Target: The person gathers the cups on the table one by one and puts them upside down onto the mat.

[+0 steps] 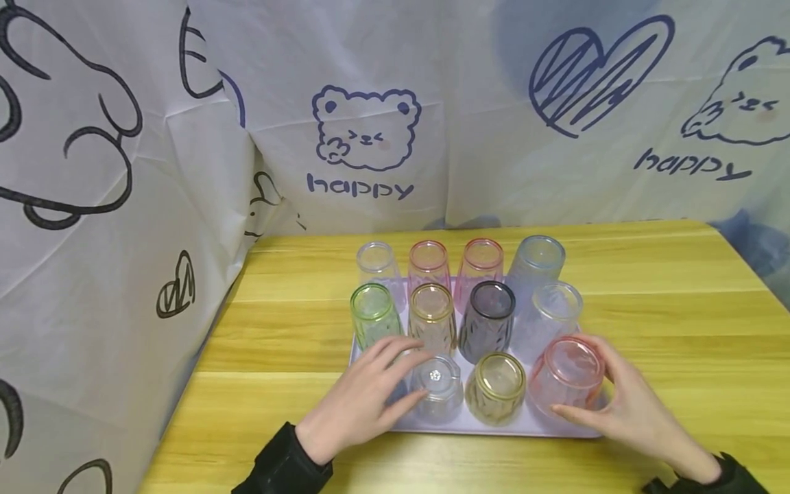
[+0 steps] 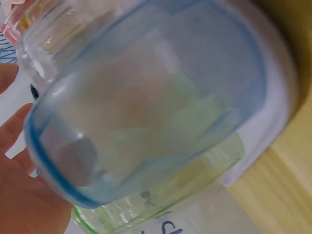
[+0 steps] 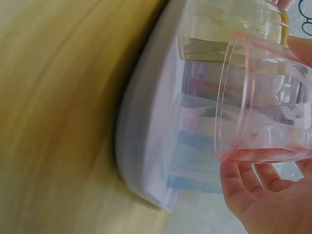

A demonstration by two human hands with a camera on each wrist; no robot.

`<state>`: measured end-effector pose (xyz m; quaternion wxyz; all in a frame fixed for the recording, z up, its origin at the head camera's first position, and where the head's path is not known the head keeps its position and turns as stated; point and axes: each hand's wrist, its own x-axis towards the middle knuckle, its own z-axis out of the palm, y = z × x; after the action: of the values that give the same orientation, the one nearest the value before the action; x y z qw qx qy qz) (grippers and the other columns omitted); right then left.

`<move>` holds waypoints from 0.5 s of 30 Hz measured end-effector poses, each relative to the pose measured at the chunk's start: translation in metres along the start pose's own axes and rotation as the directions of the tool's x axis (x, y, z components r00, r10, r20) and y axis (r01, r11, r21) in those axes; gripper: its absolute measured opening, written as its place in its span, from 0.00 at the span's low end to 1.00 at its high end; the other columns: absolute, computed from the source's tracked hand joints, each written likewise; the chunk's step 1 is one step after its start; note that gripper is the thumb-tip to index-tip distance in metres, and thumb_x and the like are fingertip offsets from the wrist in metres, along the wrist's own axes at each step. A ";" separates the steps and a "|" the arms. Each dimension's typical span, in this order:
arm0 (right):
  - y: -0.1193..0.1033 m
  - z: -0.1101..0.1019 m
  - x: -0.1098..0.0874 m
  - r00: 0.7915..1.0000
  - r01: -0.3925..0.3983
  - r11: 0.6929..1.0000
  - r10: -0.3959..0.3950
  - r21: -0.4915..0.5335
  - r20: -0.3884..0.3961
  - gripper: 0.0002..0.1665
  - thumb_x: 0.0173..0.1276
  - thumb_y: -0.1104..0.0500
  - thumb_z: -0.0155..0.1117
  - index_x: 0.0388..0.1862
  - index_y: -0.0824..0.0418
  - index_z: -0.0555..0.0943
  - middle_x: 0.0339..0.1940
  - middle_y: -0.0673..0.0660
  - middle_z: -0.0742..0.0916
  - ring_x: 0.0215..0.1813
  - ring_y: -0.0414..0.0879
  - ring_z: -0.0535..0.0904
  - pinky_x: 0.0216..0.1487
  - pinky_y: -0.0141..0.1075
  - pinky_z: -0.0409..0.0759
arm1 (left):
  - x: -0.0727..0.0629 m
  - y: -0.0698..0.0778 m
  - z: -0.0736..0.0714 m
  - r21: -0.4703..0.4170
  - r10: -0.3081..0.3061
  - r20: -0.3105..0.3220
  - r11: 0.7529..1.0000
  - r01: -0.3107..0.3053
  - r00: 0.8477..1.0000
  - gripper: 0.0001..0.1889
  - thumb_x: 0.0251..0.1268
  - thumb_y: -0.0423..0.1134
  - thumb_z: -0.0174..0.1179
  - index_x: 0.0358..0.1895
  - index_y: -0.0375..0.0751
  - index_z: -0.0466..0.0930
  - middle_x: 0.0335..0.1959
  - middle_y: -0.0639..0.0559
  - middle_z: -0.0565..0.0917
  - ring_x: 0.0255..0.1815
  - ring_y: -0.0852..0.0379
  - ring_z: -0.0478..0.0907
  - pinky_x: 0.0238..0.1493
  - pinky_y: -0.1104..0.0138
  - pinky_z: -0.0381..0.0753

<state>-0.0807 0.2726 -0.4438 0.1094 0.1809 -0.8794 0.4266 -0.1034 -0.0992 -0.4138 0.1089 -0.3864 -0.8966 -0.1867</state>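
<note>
My right hand (image 1: 638, 405) grips a pink-red glass (image 1: 566, 376), upside down, its thumb in front and fingers behind. In the right wrist view, the glass rim (image 3: 233, 97) hangs apart from the lavender tray (image 1: 494, 432). My left hand (image 1: 367, 394) hovers with loosely bent fingers over the tray's front left, beside a clear glass (image 1: 437, 401); contact with it is unclear. A blue-tinted glass (image 2: 146, 97) stands close to the left hand, mostly hidden by it in the head view. An amber glass (image 1: 496, 394) stands between the hands.
Behind stand more upturned glasses, including green (image 1: 373, 319), amber (image 1: 432, 319), dark grey (image 1: 487, 326), pale clear (image 1: 555, 315) and blue (image 1: 535, 264) ones, with pink ones (image 1: 480, 267) farther back. The tray lies on a wooden table (image 1: 278, 329); printed cloth (image 1: 457, 123) hangs behind.
</note>
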 end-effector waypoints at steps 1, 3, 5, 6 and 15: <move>0.001 0.001 0.000 1.000 0.017 1.000 -0.017 -0.001 -0.001 0.55 0.35 0.62 0.90 0.66 0.58 0.72 0.54 0.39 0.81 0.55 0.23 0.76 0.55 0.12 0.71 | -0.001 -0.001 0.001 0.005 -0.003 0.000 1.000 0.003 1.000 0.25 0.70 0.51 0.62 0.68 0.52 0.74 0.66 0.53 0.77 0.69 0.54 0.71 0.71 0.59 0.74; 0.004 0.003 0.000 0.999 0.054 0.999 -0.054 0.001 -0.001 0.56 0.33 0.63 0.90 0.66 0.59 0.72 0.54 0.38 0.80 0.54 0.24 0.76 0.55 0.12 0.71 | -0.003 -0.003 0.003 0.013 -0.001 -0.009 1.000 0.001 1.000 0.25 0.70 0.51 0.62 0.67 0.52 0.74 0.66 0.53 0.77 0.69 0.54 0.72 0.70 0.58 0.75; 0.007 0.005 0.000 0.997 0.083 0.997 -0.083 -0.002 -0.003 0.57 0.32 0.63 0.91 0.65 0.60 0.72 0.54 0.38 0.80 0.53 0.24 0.76 0.54 0.13 0.72 | -0.005 -0.003 0.005 0.018 -0.002 -0.011 1.000 0.002 1.000 0.25 0.70 0.53 0.62 0.67 0.52 0.74 0.65 0.53 0.78 0.68 0.54 0.72 0.70 0.58 0.75; 0.007 0.006 0.000 0.996 0.094 0.996 -0.094 -0.010 -0.008 0.57 0.31 0.63 0.91 0.65 0.60 0.73 0.54 0.38 0.79 0.53 0.24 0.76 0.54 0.13 0.72 | -0.005 -0.004 0.006 0.021 -0.001 -0.012 1.000 0.001 1.000 0.25 0.70 0.53 0.62 0.67 0.52 0.74 0.65 0.53 0.78 0.68 0.54 0.73 0.70 0.58 0.75; 0.013 0.013 -0.003 0.996 0.090 0.991 -0.091 -0.096 -0.007 0.57 0.27 0.56 0.93 0.61 0.61 0.74 0.51 0.47 0.80 0.52 0.24 0.72 0.54 0.14 0.69 | -0.007 -0.004 0.013 0.071 0.005 -0.025 0.997 -0.003 1.000 0.27 0.69 0.56 0.61 0.66 0.51 0.75 0.64 0.54 0.78 0.67 0.54 0.74 0.70 0.59 0.75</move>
<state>-0.0840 0.2699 -0.4618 0.1420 0.2127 -0.8891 0.3797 -0.1022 -0.1014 -0.4291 0.1342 -0.3817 -0.9005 -0.1594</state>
